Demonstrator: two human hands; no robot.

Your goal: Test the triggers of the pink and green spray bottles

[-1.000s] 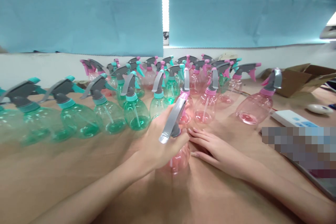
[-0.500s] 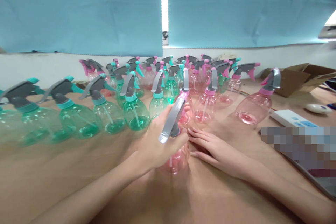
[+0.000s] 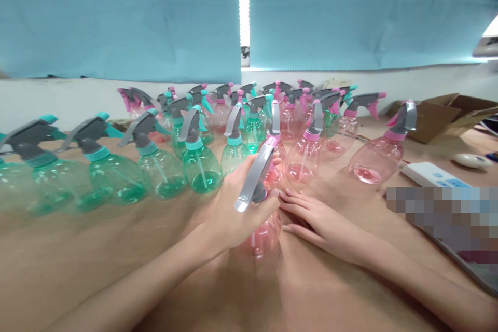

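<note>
A clear pink spray bottle [image 3: 260,238] with a grey and pink trigger head stands on the table in front of me. My left hand [image 3: 229,207] is closed around its neck, just under the head; some of the fingers are hidden behind it. To the right of that bottle, my right hand [image 3: 315,218] lies on the table with its fingers stretched out, holding nothing. Its fingertips come close to the bottle; whether they touch it I cannot tell. Right behind stand another pink spray bottle [image 3: 304,161] and a green spray bottle [image 3: 202,168].
A row of green spray bottles [image 3: 116,179] runs to the left, with more green and pink ones behind. At the right are a tilted pink spray bottle [image 3: 377,158], an opened cardboard box [image 3: 436,119], a white power strip [image 3: 431,174], a white mouse [image 3: 472,161] and a pixelated area.
</note>
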